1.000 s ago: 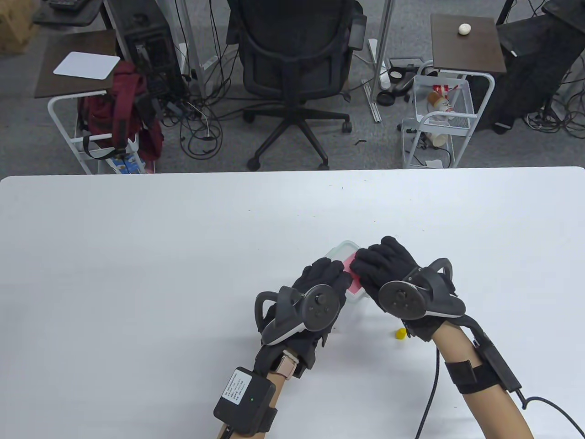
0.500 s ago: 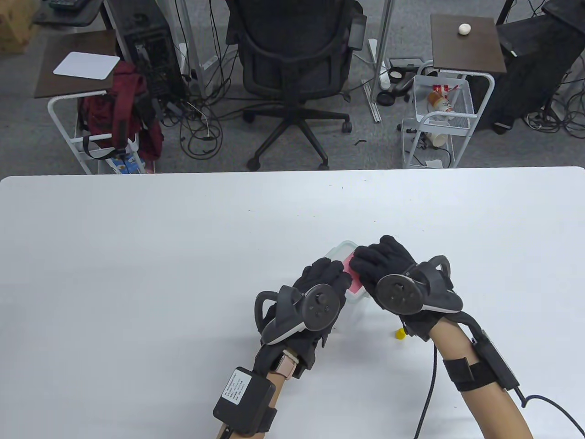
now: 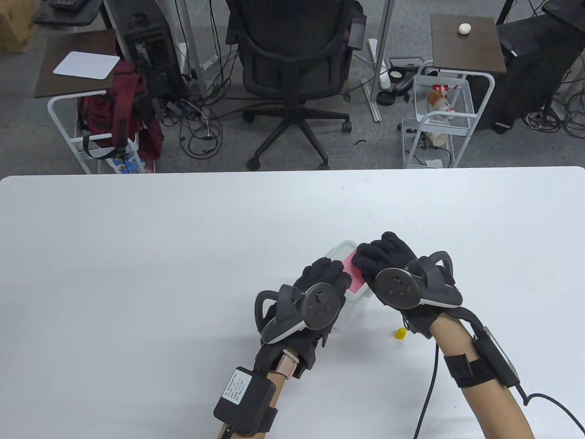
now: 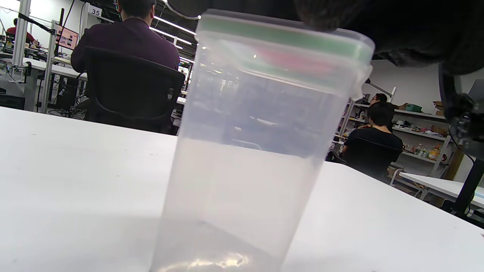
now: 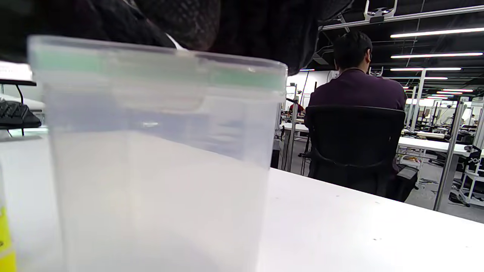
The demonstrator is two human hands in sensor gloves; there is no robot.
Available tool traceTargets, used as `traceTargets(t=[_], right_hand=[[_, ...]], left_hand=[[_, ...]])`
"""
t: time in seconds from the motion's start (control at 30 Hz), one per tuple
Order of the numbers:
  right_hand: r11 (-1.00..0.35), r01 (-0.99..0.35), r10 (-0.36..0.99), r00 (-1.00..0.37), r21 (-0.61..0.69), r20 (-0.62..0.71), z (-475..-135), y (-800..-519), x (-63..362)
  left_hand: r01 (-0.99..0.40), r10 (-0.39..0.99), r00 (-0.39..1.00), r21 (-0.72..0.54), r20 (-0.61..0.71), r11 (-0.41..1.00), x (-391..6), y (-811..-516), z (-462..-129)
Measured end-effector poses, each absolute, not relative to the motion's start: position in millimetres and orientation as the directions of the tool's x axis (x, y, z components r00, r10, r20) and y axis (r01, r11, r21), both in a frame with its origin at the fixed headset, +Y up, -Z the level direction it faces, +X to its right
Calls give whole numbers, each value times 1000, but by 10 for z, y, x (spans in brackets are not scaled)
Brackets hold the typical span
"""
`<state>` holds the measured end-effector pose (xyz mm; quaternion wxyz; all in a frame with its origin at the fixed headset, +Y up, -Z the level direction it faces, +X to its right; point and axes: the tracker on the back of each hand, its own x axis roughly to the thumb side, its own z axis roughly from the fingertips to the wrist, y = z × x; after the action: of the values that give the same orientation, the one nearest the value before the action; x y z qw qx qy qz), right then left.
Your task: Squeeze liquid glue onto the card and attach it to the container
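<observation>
Risk judged: tall container (image 3: pixel 354 299) could be tipped or card (image 3: pixel 355 274) slid off line on wet glue if pressure is uneven. Left hand (image 3: pixel 322 286) is laid at lid's left edge, fingers resting on card. Right hand (image 3: pixel 388 263) is arched over lid, fingers pressed down on card.
</observation>
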<state>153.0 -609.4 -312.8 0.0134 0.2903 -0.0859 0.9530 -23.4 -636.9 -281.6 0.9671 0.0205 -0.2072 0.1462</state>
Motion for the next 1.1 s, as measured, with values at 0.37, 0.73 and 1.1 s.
traceTargets(t=[0.37, 0.73, 1.1], right_hand=[[-986, -145, 52, -733, -82, 679, -2813, -6054, 1587], [-984, -53, -48, -837, -167, 545, -3106, -6101, 1484], [-986, -120, 10, -736, -115, 677, -2764, -6061, 1574]], left_hand=[[-296, 275, 872, -12, 405, 955, -230, -6376, -2812], [-291, 275, 873, -21, 403, 956, -231, -6371, -2816], [-291, 272, 874, -13, 403, 957, -228, -6373, -2811]])
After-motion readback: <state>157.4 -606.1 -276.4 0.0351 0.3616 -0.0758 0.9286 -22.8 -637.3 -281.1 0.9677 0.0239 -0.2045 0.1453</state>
